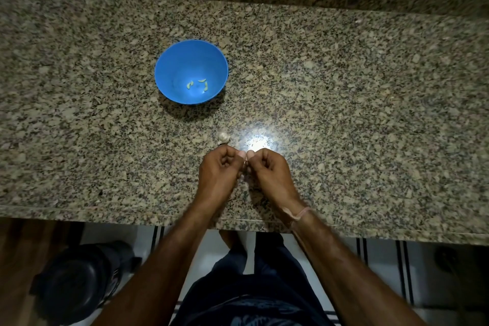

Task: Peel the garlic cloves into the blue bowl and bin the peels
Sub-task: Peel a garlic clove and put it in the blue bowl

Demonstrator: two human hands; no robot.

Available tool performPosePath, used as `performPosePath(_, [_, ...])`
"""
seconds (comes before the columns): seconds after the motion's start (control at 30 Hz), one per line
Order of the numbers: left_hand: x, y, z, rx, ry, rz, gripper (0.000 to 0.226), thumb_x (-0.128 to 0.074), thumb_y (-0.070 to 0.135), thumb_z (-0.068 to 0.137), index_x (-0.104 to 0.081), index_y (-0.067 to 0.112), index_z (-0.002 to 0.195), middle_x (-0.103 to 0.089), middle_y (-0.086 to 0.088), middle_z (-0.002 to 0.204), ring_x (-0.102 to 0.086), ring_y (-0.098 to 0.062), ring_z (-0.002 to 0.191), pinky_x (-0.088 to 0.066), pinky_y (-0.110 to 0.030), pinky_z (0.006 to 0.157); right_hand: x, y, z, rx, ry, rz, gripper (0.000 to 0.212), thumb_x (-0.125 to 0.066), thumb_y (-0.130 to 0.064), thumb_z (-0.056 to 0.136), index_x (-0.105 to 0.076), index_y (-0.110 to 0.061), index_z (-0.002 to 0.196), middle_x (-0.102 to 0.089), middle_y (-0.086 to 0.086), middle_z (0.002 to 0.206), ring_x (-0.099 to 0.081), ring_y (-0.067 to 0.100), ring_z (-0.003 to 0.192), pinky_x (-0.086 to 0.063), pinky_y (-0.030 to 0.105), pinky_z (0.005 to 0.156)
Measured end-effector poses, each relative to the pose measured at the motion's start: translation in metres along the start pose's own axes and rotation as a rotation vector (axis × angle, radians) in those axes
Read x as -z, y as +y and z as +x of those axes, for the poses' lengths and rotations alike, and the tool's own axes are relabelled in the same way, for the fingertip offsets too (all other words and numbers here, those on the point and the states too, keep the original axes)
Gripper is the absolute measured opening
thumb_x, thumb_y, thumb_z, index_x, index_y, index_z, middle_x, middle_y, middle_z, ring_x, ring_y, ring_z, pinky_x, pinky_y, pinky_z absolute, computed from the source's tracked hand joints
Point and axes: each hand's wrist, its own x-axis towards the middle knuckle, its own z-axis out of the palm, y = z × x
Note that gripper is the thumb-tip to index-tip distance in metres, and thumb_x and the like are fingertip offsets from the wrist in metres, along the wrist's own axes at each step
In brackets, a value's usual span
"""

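Observation:
A blue bowl (169, 69) stands on the granite counter with three peeled garlic cloves (202, 83) in its bottom. A small piece of garlic bulb (223, 136) lies on the counter just beyond my hands. My left hand (221, 171) and my right hand (267, 169) meet fingertip to fingertip above the counter's front part, fingers curled. Together they pinch a garlic clove (245, 164), which is almost wholly hidden between the thumbs and fingers.
The speckled granite counter (344, 103) ends in a front edge near my wrists and a raised back ledge. A black bin (76, 280) stands on the floor at the lower left. Tiled floor and my legs show below the edge.

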Motion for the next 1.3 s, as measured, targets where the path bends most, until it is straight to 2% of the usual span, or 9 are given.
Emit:
performPosePath(0.17, [0.0, 0.004, 0.002, 0.08, 0.002, -0.065, 0.019, -0.063, 0.021, 0.102, -0.07, 0.008, 0.09, -0.068, 0.0, 0.071, -0.06, -0.004, 0.061, -0.047, -0.017, 0.056, 0.005, -0.001, 0.003, 0.01, -0.015, 0.03, 0.024, -0.069, -0.03, 0.1, -0.071, -0.007, 0.093, -0.076, 0.013, 0.088, -0.072, 0.039, 0.087, -0.061, 0.051, 0.08])
performPosePath(0.33, [-0.004, 0.005, 0.0, 0.06, -0.002, -0.042, 0.013, -0.063, 0.016, 0.102, -0.07, 0.009, 0.093, -0.072, -0.004, 0.076, -0.066, -0.007, 0.067, -0.053, -0.018, 0.06, 0.0, 0.004, 0.004, 0.09, -0.004, -0.121, 0.025, -0.055, -0.026, 0.108, -0.062, -0.007, 0.093, -0.062, -0.004, 0.078, -0.051, -0.003, 0.064, -0.043, 0.013, 0.06])
performPosePath(0.53, [-0.001, 0.01, 0.005, 0.461, -0.161, -0.443, 0.014, -0.064, 0.013, 0.1, -0.069, 0.006, 0.089, -0.067, -0.005, 0.07, -0.058, -0.011, 0.058, -0.05, -0.025, 0.059, -0.002, 0.002, -0.002, 0.199, 0.047, -0.142, 0.019, -0.052, -0.012, 0.108, -0.056, -0.003, 0.092, -0.055, -0.005, 0.077, -0.046, -0.003, 0.064, -0.039, 0.013, 0.058])
performPosePath(0.67, [-0.002, 0.004, 0.001, -0.044, 0.016, 0.077, 0.008, -0.067, 0.016, 0.099, -0.071, 0.018, 0.092, -0.072, 0.006, 0.083, -0.066, -0.008, 0.077, -0.054, -0.02, 0.067, -0.004, 0.002, 0.001, 0.08, 0.04, -0.053, 0.023, -0.051, -0.021, 0.109, -0.058, -0.006, 0.092, -0.054, -0.003, 0.078, -0.046, 0.004, 0.068, -0.039, 0.021, 0.061])
performPosePath(0.73, [-0.003, 0.005, 0.001, -0.158, 0.074, 0.182, 0.006, -0.069, 0.016, 0.097, -0.071, 0.02, 0.092, -0.072, 0.008, 0.084, -0.066, -0.006, 0.08, -0.052, -0.014, 0.067, -0.005, 0.004, 0.003, 0.022, 0.042, -0.007, 0.025, -0.051, -0.024, 0.109, -0.059, -0.006, 0.093, -0.054, -0.003, 0.078, -0.048, 0.01, 0.071, -0.041, 0.027, 0.064])
performPosePath(0.8, [-0.003, 0.005, 0.002, -0.081, 0.066, 0.186, 0.008, -0.069, 0.019, 0.097, -0.072, 0.016, 0.091, -0.072, 0.007, 0.081, -0.065, -0.006, 0.074, -0.048, -0.01, 0.063, -0.006, 0.004, 0.002, 0.053, 0.081, -0.031, 0.025, -0.054, -0.023, 0.108, -0.06, -0.007, 0.091, -0.056, -0.003, 0.076, -0.049, 0.007, 0.069, -0.042, 0.025, 0.063])
performPosePath(0.93, [-0.003, 0.008, 0.003, 0.429, -0.139, -0.341, 0.018, -0.065, 0.017, 0.101, -0.07, 0.006, 0.087, -0.066, -0.006, 0.071, -0.058, -0.012, 0.057, -0.049, -0.026, 0.059, -0.005, 0.004, -0.001, 0.184, 0.182, -0.111, 0.021, -0.059, -0.016, 0.106, -0.058, -0.01, 0.085, -0.055, -0.007, 0.071, -0.047, -0.001, 0.061, -0.038, 0.013, 0.056])
performPosePath(1.13, [-0.01, 0.005, 0.003, 0.052, 0.124, 0.132, 0.011, -0.066, 0.021, 0.1, -0.072, 0.013, 0.094, -0.074, 0.003, 0.08, -0.069, -0.008, 0.072, -0.053, -0.021, 0.066, -0.007, 0.004, 0.004, 0.164, 0.199, -0.087, 0.022, -0.061, -0.022, 0.105, -0.06, -0.01, 0.086, -0.061, -0.001, 0.076, -0.052, 0.004, 0.065, -0.043, 0.019, 0.059])
performPosePath(1.3, [-0.006, -0.003, 0.011, 0.155, 0.127, -0.058, 0.012, -0.065, 0.017, 0.101, -0.072, 0.01, 0.095, -0.075, -0.004, 0.081, -0.07, -0.013, 0.073, -0.053, -0.024, 0.066, 0.0, 0.007, 0.009, 0.194, 0.25, -0.128, 0.018, -0.069, -0.018, 0.101, -0.066, -0.009, 0.085, -0.069, 0.003, 0.078, -0.068, 0.015, 0.075, -0.055, 0.021, 0.066])
